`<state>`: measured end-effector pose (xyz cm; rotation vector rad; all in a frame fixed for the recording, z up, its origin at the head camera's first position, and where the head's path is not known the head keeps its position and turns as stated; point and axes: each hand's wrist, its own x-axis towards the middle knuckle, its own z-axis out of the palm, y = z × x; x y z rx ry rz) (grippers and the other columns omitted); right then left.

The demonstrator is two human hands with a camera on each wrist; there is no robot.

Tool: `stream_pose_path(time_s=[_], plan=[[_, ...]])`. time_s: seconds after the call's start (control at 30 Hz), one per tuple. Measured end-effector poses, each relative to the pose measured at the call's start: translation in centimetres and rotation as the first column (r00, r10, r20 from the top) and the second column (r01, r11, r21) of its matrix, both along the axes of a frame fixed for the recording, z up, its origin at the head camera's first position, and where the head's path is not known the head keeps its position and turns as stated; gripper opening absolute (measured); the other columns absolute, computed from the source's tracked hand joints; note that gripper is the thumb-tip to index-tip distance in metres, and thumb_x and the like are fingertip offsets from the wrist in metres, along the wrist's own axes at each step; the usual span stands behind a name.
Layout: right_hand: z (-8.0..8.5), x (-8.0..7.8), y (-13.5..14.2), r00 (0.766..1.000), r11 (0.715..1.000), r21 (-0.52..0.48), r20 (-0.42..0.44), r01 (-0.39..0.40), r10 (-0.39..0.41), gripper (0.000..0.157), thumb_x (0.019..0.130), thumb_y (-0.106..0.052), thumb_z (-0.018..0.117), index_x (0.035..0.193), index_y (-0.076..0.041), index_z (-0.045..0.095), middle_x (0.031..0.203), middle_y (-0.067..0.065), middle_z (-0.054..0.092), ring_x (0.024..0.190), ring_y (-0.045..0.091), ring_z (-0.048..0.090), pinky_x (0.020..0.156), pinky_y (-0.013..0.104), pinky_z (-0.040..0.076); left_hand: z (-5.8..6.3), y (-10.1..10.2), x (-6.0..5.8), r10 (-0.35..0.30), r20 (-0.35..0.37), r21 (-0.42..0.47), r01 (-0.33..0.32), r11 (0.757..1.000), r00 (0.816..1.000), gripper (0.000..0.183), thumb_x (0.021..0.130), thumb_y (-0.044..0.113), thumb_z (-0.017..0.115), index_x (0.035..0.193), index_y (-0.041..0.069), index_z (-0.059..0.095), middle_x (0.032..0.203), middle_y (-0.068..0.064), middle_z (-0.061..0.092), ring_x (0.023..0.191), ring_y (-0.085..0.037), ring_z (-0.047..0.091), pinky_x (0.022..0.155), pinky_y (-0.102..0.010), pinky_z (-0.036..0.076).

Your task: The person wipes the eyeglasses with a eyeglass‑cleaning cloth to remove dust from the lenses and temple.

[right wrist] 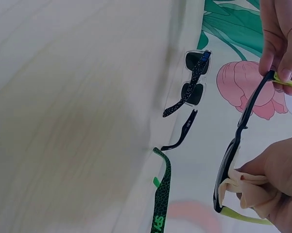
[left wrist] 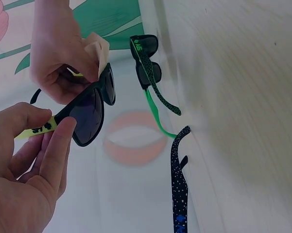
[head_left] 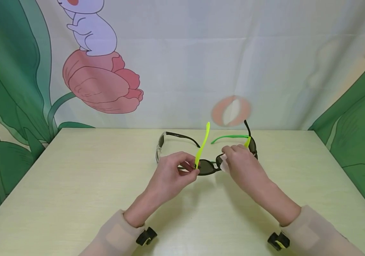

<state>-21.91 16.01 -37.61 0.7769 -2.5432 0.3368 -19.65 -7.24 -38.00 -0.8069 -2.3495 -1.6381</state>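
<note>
Black-framed sunglasses (head_left: pixel 206 167) with bright yellow arms are held up in front of me, over the table. My left hand (head_left: pixel 173 173) pinches them between thumb and fingers where one yellow arm meets the frame. At the other lens, my right hand (head_left: pixel 244 164) grips a pale, crumpled cloth (right wrist: pixel 252 191). In the right wrist view the cloth is bunched over that lens, hiding part of it. Both dark lenses (left wrist: pixel 90 116) face the left wrist camera, and the cloth (left wrist: pixel 98 48) shows above the frame there.
Behind the hands, sunglasses with clear frames and speckled black arms (right wrist: pixel 197 63) rest on the table (head_left: pixel 83 185) at the left. Another pair, black with green (left wrist: pixel 148 73), stands at the right. A printed curtain (head_left: pixel 182 71) hangs along the table's far edge.
</note>
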Motion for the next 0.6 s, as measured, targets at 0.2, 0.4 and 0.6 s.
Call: stream_pose_path(time_s=[0.2,0.4,0.6], plan=[[-0.03,0.11,-0.41,0.998,0.995,-0.084,0.016,-0.051,0.053,0.018,0.086,0.011,0.072,0.102,0.007,0.065,0.082,0.013,0.068,0.074,0.028,0.064,0.061,0.036,0.058,-0.04,0.09,0.01,0.0,-0.007,-0.006,0.0,1.0,1.0,0.014,0.084,-0.01,0.075,0.093,0.0,0.071,0.091,-0.008,0.07,0.08,-0.018,0.072,0.069,-0.026,0.062],[0.1,0.15,-0.5,0.998,0.995,-0.085,0.022,-0.048,0.051,0.018,0.086,0.01,0.073,0.101,0.005,0.065,0.079,0.01,0.067,0.071,0.025,0.062,0.058,0.033,0.055,0.01,0.12,0.06,0.0,0.0,-0.007,0.0,1.0,1.0,0.014,0.084,-0.01,0.075,0.093,0.0,0.071,0.091,-0.008,0.07,0.08,-0.018,0.072,0.07,-0.026,0.062],[-0.01,0.05,-0.27,0.999,0.998,-0.057,-0.005,-0.038,0.038,0.014,0.087,0.008,0.072,0.093,0.003,0.06,0.064,0.003,0.055,0.063,0.022,0.051,0.052,0.031,0.048,0.11,0.16,0.19,0.0,0.001,-0.012,0.0,1.0,1.0,0.015,0.084,-0.01,0.074,0.093,0.001,0.071,0.091,-0.006,0.07,0.08,-0.017,0.071,0.069,-0.026,0.062]])
